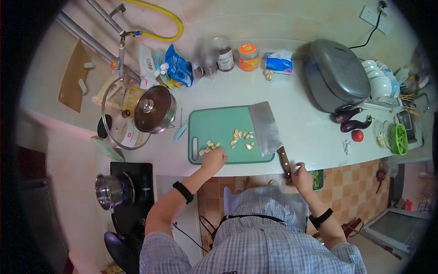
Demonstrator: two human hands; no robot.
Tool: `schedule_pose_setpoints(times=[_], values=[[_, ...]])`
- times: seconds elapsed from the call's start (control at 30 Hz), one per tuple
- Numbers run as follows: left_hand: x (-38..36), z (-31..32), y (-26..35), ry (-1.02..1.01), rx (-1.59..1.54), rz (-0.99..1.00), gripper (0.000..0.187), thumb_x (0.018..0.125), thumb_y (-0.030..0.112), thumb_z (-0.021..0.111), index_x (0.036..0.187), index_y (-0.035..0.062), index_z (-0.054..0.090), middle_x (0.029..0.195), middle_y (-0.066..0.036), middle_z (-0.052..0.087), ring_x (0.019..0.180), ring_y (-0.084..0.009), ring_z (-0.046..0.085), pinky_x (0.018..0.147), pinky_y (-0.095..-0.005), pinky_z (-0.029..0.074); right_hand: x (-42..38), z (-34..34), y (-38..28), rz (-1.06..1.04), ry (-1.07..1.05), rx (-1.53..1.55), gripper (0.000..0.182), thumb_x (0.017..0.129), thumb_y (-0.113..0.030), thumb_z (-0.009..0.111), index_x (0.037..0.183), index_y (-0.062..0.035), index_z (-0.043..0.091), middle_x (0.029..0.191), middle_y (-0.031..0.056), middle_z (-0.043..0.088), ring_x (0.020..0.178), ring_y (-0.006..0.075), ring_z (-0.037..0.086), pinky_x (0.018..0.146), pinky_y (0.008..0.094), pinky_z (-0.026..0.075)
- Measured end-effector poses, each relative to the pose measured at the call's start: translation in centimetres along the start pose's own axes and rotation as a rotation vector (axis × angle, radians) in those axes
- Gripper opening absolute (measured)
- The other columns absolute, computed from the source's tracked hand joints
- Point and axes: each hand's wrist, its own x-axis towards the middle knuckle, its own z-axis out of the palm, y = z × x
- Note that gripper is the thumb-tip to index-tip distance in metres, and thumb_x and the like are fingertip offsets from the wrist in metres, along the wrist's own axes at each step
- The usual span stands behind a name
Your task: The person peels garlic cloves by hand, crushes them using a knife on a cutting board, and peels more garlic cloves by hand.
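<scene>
A green cutting board [219, 130] lies on the white counter. My left hand [214, 160] is at its lower left, fingers curled down against a small pile of garlic cloves [209, 147]; the fingertips are partly hidden. More peeled garlic cloves [239, 135] are scattered right of the board's middle. A wide cleaver [267, 128] rests flat across the board's right end, its brown wooden handle [284, 160] pointing toward me past the counter edge. Beside the handle's end is my right hand [303, 179], fingers bent but apart, not wrapped around it.
A lidded pot [155, 109] and a glass lid [123, 137] stand left. Jars [248, 57] and a tissue pack [279, 62] line the wall. Right are a grey cooker [340, 73], eggplants [356, 124], a tomato [357, 136] and a green basket [399, 139]. A saucepan [108, 191] sits by the stove.
</scene>
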Motion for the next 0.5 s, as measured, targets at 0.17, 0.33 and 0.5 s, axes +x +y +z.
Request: schedule_pose_setpoints(times=[0.17,0.33,0.5], values=[[4.5,1.4,-1.0,0.189,-0.063,0.169,0.024,0.078,0.02,0.06,0.092,0.0018,0.051,0.095,-0.016,0.058,0.081,-0.0333,0.06,0.065,-0.0422,0.049,-0.3,1.5,-1.2,0.022,0.143,0.041,0.036,0.077,-0.016,0.061,0.109,-0.0044,0.048,0.09,0.0154,0.058,0.077,0.0326,0.06,0.065,0.041,0.048],[7.3,2.4,-0.9,0.131,-0.049,0.237,0.024,0.077,0.016,0.062,0.091,0.0011,0.05,0.095,-0.016,0.056,0.082,-0.0338,0.059,0.066,-0.0425,0.049,-0.7,2.1,-3.7,-0.04,0.227,0.063,0.039,0.076,-0.018,0.064,0.109,-0.0025,0.048,0.1,0.0161,0.054,0.088,0.0335,0.056,0.074,0.0411,0.047],[7.9,3.2,-0.9,0.058,-0.145,0.547,0.022,0.078,0.013,0.06,0.097,0.0072,0.05,0.096,-0.012,0.053,0.088,-0.0314,0.056,0.072,-0.0408,0.047,0.8,2.6,-3.4,0.002,0.229,0.081,0.044,0.073,-0.018,0.068,0.109,-0.0015,0.048,0.098,0.0148,0.055,0.087,0.031,0.057,0.073,0.0387,0.048]])
